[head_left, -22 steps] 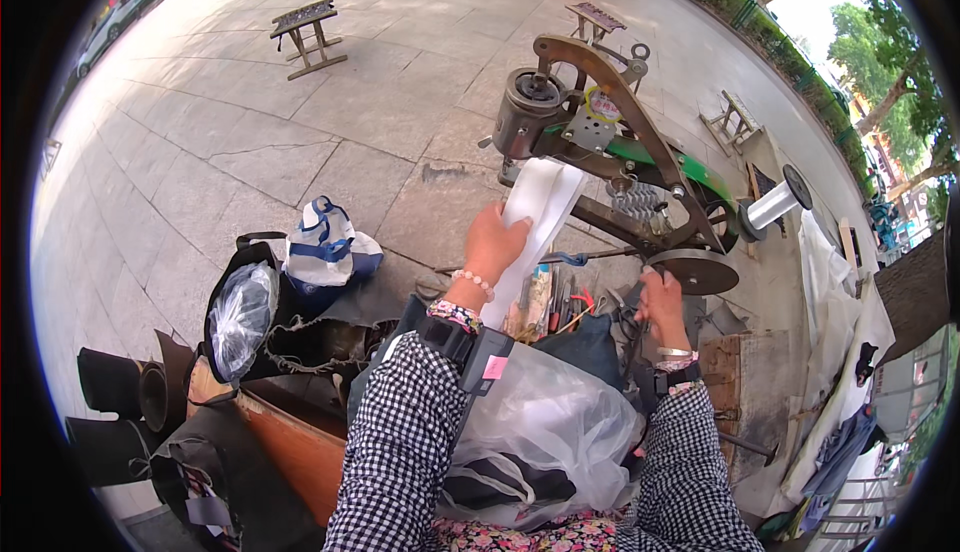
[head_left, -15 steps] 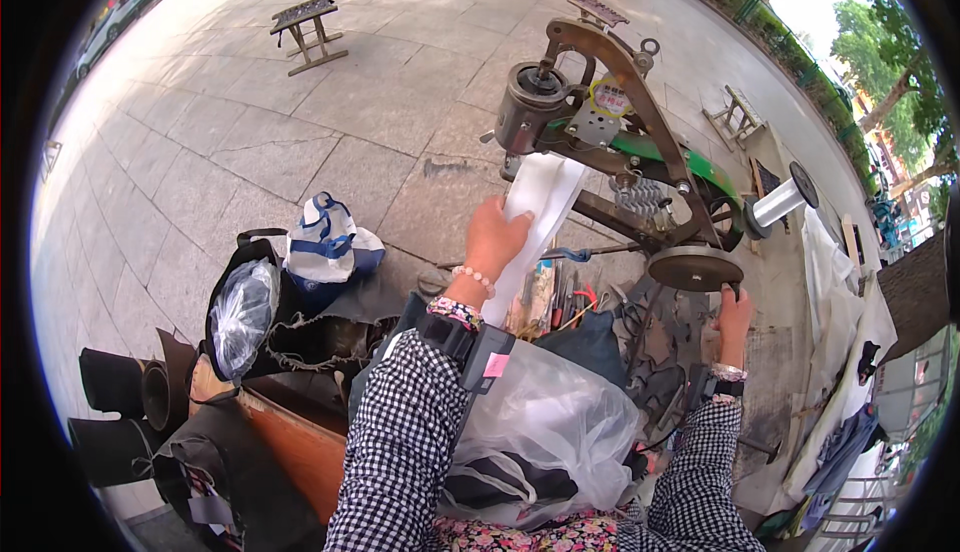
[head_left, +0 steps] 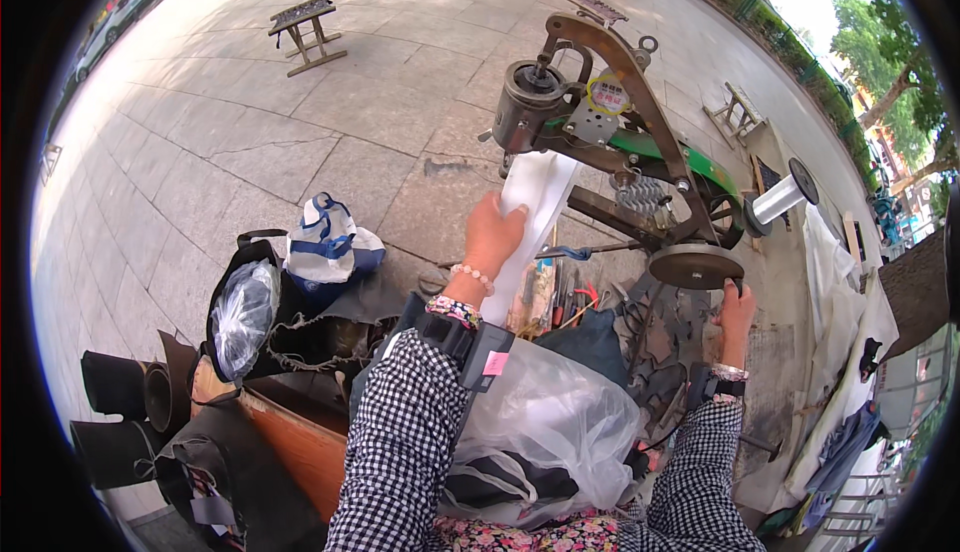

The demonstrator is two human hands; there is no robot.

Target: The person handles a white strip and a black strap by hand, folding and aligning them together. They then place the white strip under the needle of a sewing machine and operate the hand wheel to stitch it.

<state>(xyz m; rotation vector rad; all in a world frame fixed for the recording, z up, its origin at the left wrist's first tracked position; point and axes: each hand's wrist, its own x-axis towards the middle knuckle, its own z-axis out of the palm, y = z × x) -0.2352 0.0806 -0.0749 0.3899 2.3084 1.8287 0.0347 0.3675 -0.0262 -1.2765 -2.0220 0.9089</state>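
Note:
A hand-cranked sewing machine (head_left: 628, 62) with a brown metal frame and a green part stands in front of me. A folded white cloth strip (head_left: 538, 192) runs from under its head down toward my lap. My left hand (head_left: 492, 237) is closed on that strip, thumb on top, just below the machine head. To the right, my right hand (head_left: 737, 314) is closed at the near rim of the round metal handwheel (head_left: 695, 266). Its fingers curl at the wheel's edge, where a crank handle may be hidden. Where the needle meets the cloth cannot be seen.
A clear plastic bag (head_left: 560, 402) covers my lap. Left of me are a blue-and-white bag (head_left: 325, 242), an orange-brown wooden box (head_left: 290, 442) and black rolls (head_left: 112, 382). Tools and scraps (head_left: 655, 342) lie below the machine. A thread spool (head_left: 785, 198) sticks out rightward. A stool (head_left: 305, 30) stands farther off.
My left hand and the white strip have shifted very slightly left. My right hand keeps its place at the wheel's rim.

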